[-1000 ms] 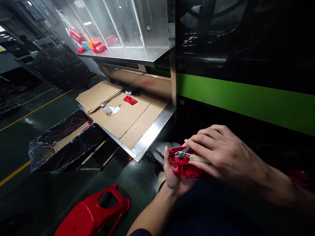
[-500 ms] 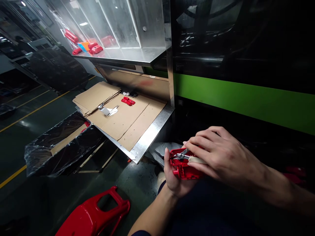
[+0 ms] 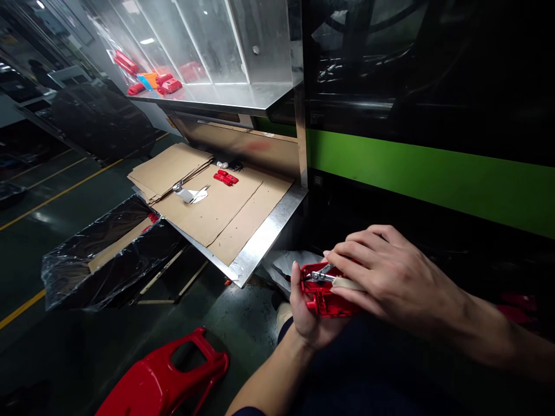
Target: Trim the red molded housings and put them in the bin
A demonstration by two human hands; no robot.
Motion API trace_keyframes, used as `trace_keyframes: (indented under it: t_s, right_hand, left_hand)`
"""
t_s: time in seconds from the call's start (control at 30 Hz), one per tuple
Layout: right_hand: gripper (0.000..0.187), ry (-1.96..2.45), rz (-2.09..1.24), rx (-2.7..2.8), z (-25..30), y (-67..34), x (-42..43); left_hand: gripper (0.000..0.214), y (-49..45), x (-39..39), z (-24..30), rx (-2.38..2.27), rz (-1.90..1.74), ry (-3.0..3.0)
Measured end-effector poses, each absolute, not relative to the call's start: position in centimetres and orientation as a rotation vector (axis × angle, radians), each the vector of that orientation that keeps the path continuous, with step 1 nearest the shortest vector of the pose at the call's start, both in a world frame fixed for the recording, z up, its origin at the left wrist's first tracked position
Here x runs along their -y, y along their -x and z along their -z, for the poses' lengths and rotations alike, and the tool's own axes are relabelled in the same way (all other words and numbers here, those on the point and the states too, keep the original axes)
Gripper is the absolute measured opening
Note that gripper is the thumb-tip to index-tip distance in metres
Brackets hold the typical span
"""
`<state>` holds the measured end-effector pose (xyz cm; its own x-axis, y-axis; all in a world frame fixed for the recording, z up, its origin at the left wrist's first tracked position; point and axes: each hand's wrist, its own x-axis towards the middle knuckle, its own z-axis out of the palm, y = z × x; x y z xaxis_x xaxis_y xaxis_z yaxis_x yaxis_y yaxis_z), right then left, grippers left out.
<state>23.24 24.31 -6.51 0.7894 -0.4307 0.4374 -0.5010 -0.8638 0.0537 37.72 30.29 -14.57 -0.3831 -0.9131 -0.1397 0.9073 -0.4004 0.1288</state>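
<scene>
My left hand (image 3: 306,318) is wrapped around a red plastic housing (image 3: 332,306) from below, its thumb along the left side. The open, ribbed inside of the housing faces up. In my right hand (image 3: 381,271) is a pair of cutting pliers (image 3: 323,275) with pale handles, closed in by the fingers. Their metal jaws lie inside the upper left part of the housing. Whether the jaws grip any plastic is too small to tell. My right fingers cover the housing's right end and most of the handles.
A metal bench (image 3: 254,248) ahead carries cardboard sheets (image 3: 173,167), small red parts (image 3: 226,177) and a metal-topped object (image 3: 184,192). More red parts (image 3: 169,85) lie on the shelf above. A plastic-lined box (image 3: 108,260) stands left, a red stool (image 3: 160,370) below. A green-striped machine (image 3: 411,167) is at right.
Almost nothing differs. Both hands, with the housing and pliers, sit a few pixels lower and to the right, and the pliers' jaws remain inside the housing.
</scene>
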Motion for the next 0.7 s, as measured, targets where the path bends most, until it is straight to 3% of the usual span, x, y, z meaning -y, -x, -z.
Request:
trace_keyframes:
  t_s: [0.7]
  right_hand:
    - [0.028,-2.858,-0.575,0.753,6.86,-22.83,-24.32]
  left_hand:
    - [0.067,-37.18,-30.28,14.92,0.051,2.014,-0.211]
